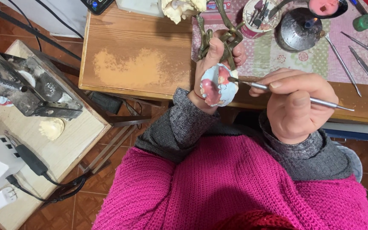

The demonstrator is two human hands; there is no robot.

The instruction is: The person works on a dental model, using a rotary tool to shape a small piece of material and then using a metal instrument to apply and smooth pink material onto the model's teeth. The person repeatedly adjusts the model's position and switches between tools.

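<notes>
Pale-blue dental cast (220, 85), one, gripped by left hand (213, 64) fingers; right hand (297, 102) fingers pinch one metal carving tool (286, 93).

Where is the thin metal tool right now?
In the head view, the thin metal tool is held in the right hand, just right of centre. Its tip touches the dental model held by the left hand, at the wooden table's front edge.
</notes>
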